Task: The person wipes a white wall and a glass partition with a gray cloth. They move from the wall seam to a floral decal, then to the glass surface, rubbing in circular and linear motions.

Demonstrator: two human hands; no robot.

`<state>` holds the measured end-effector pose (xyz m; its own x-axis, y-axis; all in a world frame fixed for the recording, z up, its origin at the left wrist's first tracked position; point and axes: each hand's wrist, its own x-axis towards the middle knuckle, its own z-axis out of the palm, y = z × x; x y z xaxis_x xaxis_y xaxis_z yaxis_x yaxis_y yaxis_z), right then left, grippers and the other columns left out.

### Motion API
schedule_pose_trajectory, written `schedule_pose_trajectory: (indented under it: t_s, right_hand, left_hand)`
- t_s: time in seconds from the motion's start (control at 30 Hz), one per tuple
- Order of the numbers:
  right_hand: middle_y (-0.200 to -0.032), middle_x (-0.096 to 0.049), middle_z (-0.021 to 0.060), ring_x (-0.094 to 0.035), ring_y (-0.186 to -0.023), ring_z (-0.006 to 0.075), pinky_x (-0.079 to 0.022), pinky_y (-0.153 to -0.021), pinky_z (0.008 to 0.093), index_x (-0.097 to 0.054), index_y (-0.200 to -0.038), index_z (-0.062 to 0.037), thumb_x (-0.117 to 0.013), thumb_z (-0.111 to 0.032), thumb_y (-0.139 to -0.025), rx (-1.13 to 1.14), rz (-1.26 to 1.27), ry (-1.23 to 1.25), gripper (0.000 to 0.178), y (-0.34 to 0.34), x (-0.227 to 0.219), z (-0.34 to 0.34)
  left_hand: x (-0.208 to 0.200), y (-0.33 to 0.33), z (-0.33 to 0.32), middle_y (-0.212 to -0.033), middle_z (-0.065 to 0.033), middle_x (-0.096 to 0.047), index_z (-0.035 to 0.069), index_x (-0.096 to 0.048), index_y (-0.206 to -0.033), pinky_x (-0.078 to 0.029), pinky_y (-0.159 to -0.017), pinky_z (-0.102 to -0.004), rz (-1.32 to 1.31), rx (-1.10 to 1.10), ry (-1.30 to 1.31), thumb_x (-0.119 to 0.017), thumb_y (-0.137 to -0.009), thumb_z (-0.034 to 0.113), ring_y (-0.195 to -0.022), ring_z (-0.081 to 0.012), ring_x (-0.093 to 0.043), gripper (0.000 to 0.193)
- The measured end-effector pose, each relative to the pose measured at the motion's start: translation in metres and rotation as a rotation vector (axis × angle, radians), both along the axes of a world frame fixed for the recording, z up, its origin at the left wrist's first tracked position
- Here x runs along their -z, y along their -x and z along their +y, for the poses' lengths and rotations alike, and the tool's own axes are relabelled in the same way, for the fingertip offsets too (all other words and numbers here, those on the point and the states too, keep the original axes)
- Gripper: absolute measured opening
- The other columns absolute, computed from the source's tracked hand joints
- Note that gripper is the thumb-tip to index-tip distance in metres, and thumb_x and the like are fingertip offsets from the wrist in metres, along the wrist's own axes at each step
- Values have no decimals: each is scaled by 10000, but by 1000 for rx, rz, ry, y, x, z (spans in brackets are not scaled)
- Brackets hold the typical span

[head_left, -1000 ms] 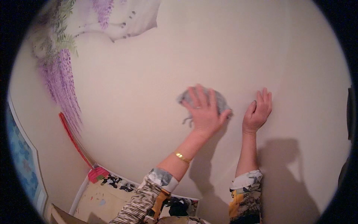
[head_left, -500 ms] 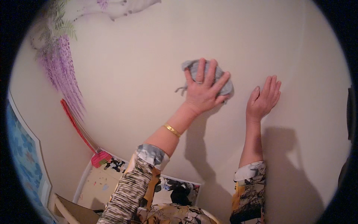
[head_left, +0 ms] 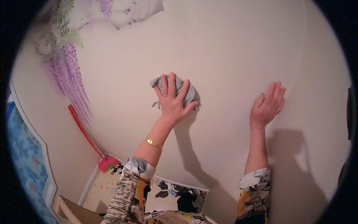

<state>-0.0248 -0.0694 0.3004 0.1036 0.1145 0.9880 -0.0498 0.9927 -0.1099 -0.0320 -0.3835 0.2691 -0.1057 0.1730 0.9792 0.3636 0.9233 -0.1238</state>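
The left hand, fingers splayed, should press the grey cloth beneath them evenly; the right hand has fingers nearly together.

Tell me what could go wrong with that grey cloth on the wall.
The grey cloth may slip down, since the left hand lies spread over it rather than gripping it. The gold bracelet on the left forearm might scrape the wall if it tips too close. If the cloth strays left, the painted purple flowers could smudge.
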Motion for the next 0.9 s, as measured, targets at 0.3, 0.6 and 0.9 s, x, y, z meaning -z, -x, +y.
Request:
schedule_pose_trajectory:
  t_s: [0.3, 0.6, 0.9]
  right_hand:
    - [-1534, -430, 79, -361, -1440, 302, -258, -1157, 506, -443, -1463, -101, -472, -228, -970, 28, 57, -57, 510, -3, -10, 1]
    - [-1533, -432, 71, -383, -1426, 293, -272, -1147, 513, -469, -1448, -104, -506, -212, -959, 6, 65, -64, 502, -3, -8, -1]
    - [-1516, -447, 74, -399, -1411, 308, -292, -1131, 524, -485, -1432, -103, -514, -214, -957, 2, 68, -64, 489, -2, -6, -1]
  left_hand:
    - [-13, -3, 74, -1612, -272, -152, 143, -448, -1469, -65, -1045, -789, 5, 68, -375, -594, -858, 610, -1483, -512, -59, 783]
    - [-38, 1, 55, -1558, -136, -362, 70, -531, -1357, -186, -1050, -749, 89, 117, 132, -615, -797, 643, -1463, -375, -287, 806]
    - [-19, 18, -58, -1613, -277, -120, 159, -518, -1440, -148, -1146, -621, 62, -48, -212, -736, -797, 375, -1490, -460, -122, 713]
